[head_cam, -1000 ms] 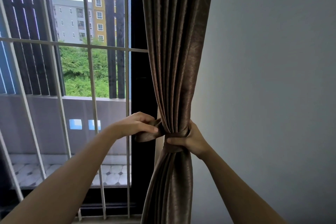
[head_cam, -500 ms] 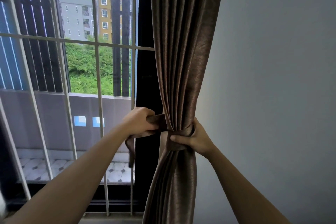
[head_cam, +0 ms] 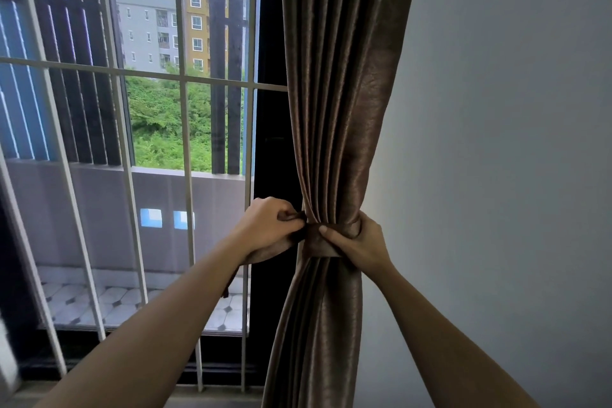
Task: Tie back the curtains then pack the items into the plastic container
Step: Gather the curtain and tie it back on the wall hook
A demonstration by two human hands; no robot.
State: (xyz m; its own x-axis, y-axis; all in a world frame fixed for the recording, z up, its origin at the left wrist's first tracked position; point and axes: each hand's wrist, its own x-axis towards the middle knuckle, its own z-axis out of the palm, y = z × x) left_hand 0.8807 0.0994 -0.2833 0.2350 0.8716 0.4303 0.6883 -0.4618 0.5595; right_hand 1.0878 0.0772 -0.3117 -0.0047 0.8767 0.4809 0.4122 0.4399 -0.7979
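A brown curtain [head_cam: 337, 83] hangs gathered at the right side of the window, pinched in at waist height by a matching brown tieback band [head_cam: 316, 243]. My left hand [head_cam: 268, 225] is fisted on the band's loose end just left of the curtain, and a strip of it dangles below my wrist. My right hand [head_cam: 357, 242] clasps the gathered curtain from the right, thumb pressed across the band. No plastic container or loose items are in view.
A grey wall [head_cam: 496, 175] fills the right half. White window bars [head_cam: 185, 142] and a dark frame [head_cam: 271, 159] stand to the left, with a tiled balcony, greenery and buildings beyond.
My left hand has drawn in close to the curtain and closed tighter on the band's end. The right hand has kept its hold on the gathered fabric. The view has shifted slightly.
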